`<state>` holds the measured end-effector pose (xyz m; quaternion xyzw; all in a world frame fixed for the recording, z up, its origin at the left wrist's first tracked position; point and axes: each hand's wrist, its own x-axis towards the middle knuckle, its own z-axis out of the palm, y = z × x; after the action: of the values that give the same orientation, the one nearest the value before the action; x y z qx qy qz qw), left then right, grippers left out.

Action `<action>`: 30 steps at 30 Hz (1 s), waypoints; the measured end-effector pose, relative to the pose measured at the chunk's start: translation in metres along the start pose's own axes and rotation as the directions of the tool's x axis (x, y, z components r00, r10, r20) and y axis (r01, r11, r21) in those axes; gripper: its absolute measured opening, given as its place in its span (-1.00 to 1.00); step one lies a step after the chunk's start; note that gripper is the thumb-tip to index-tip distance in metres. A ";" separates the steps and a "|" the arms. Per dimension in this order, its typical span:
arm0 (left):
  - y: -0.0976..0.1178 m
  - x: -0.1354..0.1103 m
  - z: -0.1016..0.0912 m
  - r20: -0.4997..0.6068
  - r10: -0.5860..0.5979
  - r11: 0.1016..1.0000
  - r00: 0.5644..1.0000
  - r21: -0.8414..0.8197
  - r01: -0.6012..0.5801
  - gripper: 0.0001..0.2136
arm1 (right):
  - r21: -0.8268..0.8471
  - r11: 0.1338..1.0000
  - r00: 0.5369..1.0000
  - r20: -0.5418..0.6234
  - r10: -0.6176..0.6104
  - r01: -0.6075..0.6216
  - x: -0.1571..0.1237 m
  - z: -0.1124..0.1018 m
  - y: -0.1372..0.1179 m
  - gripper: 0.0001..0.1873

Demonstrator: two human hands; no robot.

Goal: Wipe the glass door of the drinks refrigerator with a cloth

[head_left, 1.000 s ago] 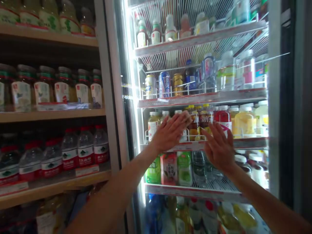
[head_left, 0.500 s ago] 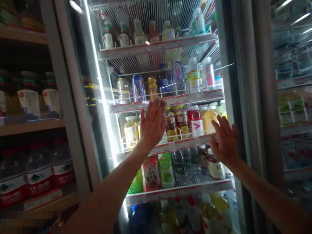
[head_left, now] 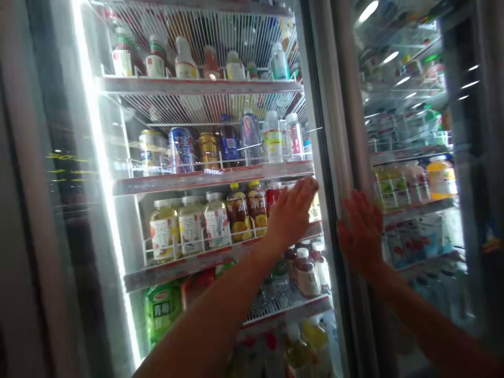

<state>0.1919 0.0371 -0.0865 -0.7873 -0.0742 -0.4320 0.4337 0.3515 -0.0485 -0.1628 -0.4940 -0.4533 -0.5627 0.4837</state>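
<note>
I face a lit drinks cooler with a glass sliding door [head_left: 118, 231]. My left hand [head_left: 293, 212] lies flat on the glass, fingers stretched out, near the door's right edge, in front of bottles on the third shelf. My right hand [head_left: 360, 231] is spread flat too, resting on the door frame [head_left: 334, 131] between this cooler and the neighbouring one. Neither hand holds anything. Behind the glass stand pale yellow jars [head_left: 189, 226], dark tea bottles [head_left: 246, 210] and cans [head_left: 181, 149].
Wire shelves [head_left: 208, 178] inside carry rows of bottles and cans from top to bottom. A green carton [head_left: 161, 312] sits on the lower shelf. To the right a second cooler [head_left: 413, 173] holds more drinks behind reflective glass. A dark frame runs down the far left.
Both hands have slid rightward along the glass, the right one reaching the frame. My view has swung right: the open wooden shelves at left are gone and a second cooler shows.
</note>
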 end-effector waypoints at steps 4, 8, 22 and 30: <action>0.022 -0.006 0.009 0.063 0.318 0.948 0.946 -0.002 -0.318 -0.54 | -0.007 1.000 0.999 -0.041 0.006 -0.007 0.004 -0.012 0.013 -0.39; 0.002 0.006 0.003 0.025 0.048 0.997 0.999 0.053 -0.049 -0.48 | -0.001 1.000 0.999 -0.051 0.019 -0.019 0.005 -0.014 0.014 -0.38; -0.088 -0.027 -0.055 0.076 0.116 0.979 0.990 0.157 -0.126 -0.49 | 0.144 0.990 1.000 -0.008 0.005 -0.004 0.017 0.019 -0.047 -0.39; -0.126 -0.068 -0.088 -0.041 -0.016 0.963 0.999 0.268 0.027 -0.51 | 0.206 0.977 0.999 -0.021 -0.048 0.051 0.044 0.039 -0.092 -0.43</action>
<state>0.0339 0.0655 -0.0373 -0.7118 -0.1323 -0.4379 0.5330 0.2628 -0.0028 -0.1183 -0.4251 -0.5176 -0.5283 0.5218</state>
